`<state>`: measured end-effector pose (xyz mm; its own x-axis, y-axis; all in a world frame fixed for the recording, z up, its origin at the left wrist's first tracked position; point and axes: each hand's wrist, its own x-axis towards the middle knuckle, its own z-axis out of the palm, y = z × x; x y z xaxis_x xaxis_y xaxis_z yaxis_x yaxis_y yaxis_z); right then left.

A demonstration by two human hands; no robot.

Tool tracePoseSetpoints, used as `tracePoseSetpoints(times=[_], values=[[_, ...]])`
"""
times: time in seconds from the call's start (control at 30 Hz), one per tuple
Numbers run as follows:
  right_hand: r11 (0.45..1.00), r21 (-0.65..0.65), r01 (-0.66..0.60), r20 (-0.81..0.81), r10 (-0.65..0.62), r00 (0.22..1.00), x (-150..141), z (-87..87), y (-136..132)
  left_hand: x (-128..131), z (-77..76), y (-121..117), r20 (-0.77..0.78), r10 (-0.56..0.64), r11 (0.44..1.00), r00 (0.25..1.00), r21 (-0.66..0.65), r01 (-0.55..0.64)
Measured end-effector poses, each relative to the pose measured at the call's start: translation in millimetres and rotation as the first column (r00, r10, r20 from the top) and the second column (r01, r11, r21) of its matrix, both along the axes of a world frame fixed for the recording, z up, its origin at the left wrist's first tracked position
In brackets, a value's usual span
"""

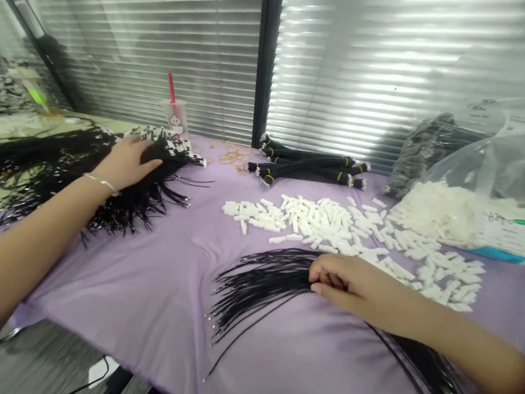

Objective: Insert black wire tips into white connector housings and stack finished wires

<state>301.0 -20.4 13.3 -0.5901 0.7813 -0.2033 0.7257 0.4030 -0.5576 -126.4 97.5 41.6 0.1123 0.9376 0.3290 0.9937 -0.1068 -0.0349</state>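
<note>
Unreadable label (507, 232) beyond right hand (351, 286)

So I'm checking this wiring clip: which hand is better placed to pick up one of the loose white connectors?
Probably the right hand: it rests on the fanned black wires, right beside the white connectors. The left hand lies on the far wire pile, well away.

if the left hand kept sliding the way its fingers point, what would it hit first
The left hand rests on the black wire pile, fingers pointing right and slightly away. Going on, it would probably first meet the white connector ends at that pile's far edge, before the rubber bands; depth is unclear.
</note>
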Motion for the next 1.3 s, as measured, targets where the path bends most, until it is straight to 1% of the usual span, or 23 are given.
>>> tracePoseSetpoints(times=[0.07, 0.13, 0.17, 0.2, 0.23, 0.27, 0.3, 0.33, 0.37, 0.4, 0.5, 0.6, 0.67, 0.73, 0.77, 0.8, 0.87, 0.9, 0.97, 1.03, 1.13, 1.2, 1.3], values=[[1.0, 0.013, 0.0, 0.01, 0.0, 1.0, -1.3, 0.6, 0.3, 30.4, 8.9, -18.3, 0.071, -0.16, 0.987, 0.985, 0.009, 0.16], [1.0, 0.024, 0.013, 0.017, -0.013, 1.0, -3.4, -0.2, 0.5, 66.1, 6.8, -36.3, 0.117, -0.352, 0.932, 0.929, -0.048, 0.359], [0.999, 0.023, 0.027, 0.016, -0.027, 1.0, -4.5, -1.0, 0.6, 83.6, 1.8, -43.5, 0.135, -0.484, 0.859, 0.865, -0.113, 0.499], [0.999, 0.017, 0.042, 0.014, -0.042, 0.999, -5.4, -2.1, 0.6, 99.8, -5.1, -48.7, 0.151, -0.595, 0.77, 0.789, -0.173, 0.614], [0.998, 0.01, 0.055, 0.012, -0.055, 0.998, -6.0, -3.3, 0.7, 113.5, -13.0, -51.8, 0.168, -0.657, 0.711, 0.735, -0.184, 0.679], [0.998, 0.004, 0.065, 0.013, -0.065, 0.998, -6.1, -4.4, 0.7, 124.3, -21.3, -53.0, 0.172, -0.737, 0.629, 0.654, -0.182, 0.756], [0.997, 0.002, 0.072, 0.018, -0.072, 0.997, -5.8, -5.5, 0.8, 131.8, -29.2, -52.8, 0.175, -0.783, 0.57, 0.597, -0.184, 0.801], [0.997, 0.002, 0.074, 0.026, -0.074, 0.997, -4.9, -6.4, 0.9, 136.2, -36.1, -51.5, 0.176, -0.811, 0.534, 0.558, -0.17, 0.828], [0.997, -0.002, 0.072, 0.037, -0.071, 0.997, -3.7, -6.9, 1.0, 137.9, -41.5, -49.9, 0.169, -0.826, 0.517, 0.538, -0.155, 0.842], [0.998, -0.005, 0.066, 0.047, -0.066, 0.997, -2.3, -6.9, 1.3, 137.6, -45.5, -48.2, 0.158, -0.825, 0.525, 0.543, -0.141, 0.839], [0.998, -0.004, 0.058, 0.059, -0.057, 0.997, -0.4, -4.1, 2.6, 132.1, -49.4, -44.7, 0.089, -0.782, 0.606, 0.617, -0.119, 0.786], [0.994, 0.084, 0.067, 0.033, -0.07, 0.997, -9.6, 2.3, 3.9, 129.4, -46.3, -45.0, 0.073, -0.752, 0.649, 0.655, -0.091, 0.755], [0.985, 0.173, 0.022, 0.003, -0.023, 1.0, -23.9, 6.8, 4.4, 130.4, -42.4, -47.8, 0.168, -0.717, 0.681, 0.677, -0.042, 0.731], [0.962, 0.259, -0.09, -0.03, 0.101, 0.994, -42.8, 10.1, 5.1, 132.6, -38.0, -52.9, 0.385, -0.629, 0.726, 0.675, -0.02, 0.687], [0.946, 0.286, -0.152, -0.04, 0.17, 0.985, -53.0, 10.9, 5.9, 133.8, -35.8, -56.1, 0.53, -0.558, 0.741, 0.639, -0.029, 0.671], [0.932, 0.299, -0.205, -0.04, 0.227, 0.973, -63.0, 10.9, 7.0, 135.0, -33.8, -59.4, 0.67, -0.471, 0.745, 0.574, -0.046, 0.665], [0.921, 0.285, -0.267, -0.019, 0.284, 0.959, -80.9, 8.9, 10.4, 137.1, -30.7, -65.2, 0.874, -0.278, 0.733, 0.398, -0.074, 0.676], [0.919, 0.27, -0.288, -0.005, 0.301, 0.954, -88.1, 7.1, 12.4, 137.9, -29.8, -67.3, 0.927, -0.194, 0.728, 0.321, -0.084, 0.68], [0.915, 0.232, -0.329, 0.016, 0.334, 0.942, -98.3, 2.9, 16.1, 138.9, -29.2, -69.6, 0.969, -0.076, 0.731, 0.233, -0.105, 0.674], [0.903, 0.216, -0.371, 0.026, 0.374, 0.927, -103.3, -0.5, 18.3, 139.2, -30.1, -69.7, 0.978, -0.008, 0.741, 0.211, -0.135, 0.658], [0.897, 0.231, -0.376, 0.056, 0.374, 0.926, -105.3, -2.4, 19.4, 138.7, -33.4, -67.5, 0.979, 0.031, 0.75, 0.2, -0.156, 0.643], [0.915, 0.205, -0.348, 0.078, 0.339, 0.938, -105.4, -1.8, 19.8, 138.1, -36.3, -66.0, 0.984, 0.033, 0.752, 0.176, -0.141, 0.644], [0.941, 0.119, -0.317, 0.08, 0.309, 0.948, -105.1, 0.5, 20.4, 137.1, -39.2, -65.0, 0.991, 0.048, 0.755, 0.124, -0.117, 0.645]])
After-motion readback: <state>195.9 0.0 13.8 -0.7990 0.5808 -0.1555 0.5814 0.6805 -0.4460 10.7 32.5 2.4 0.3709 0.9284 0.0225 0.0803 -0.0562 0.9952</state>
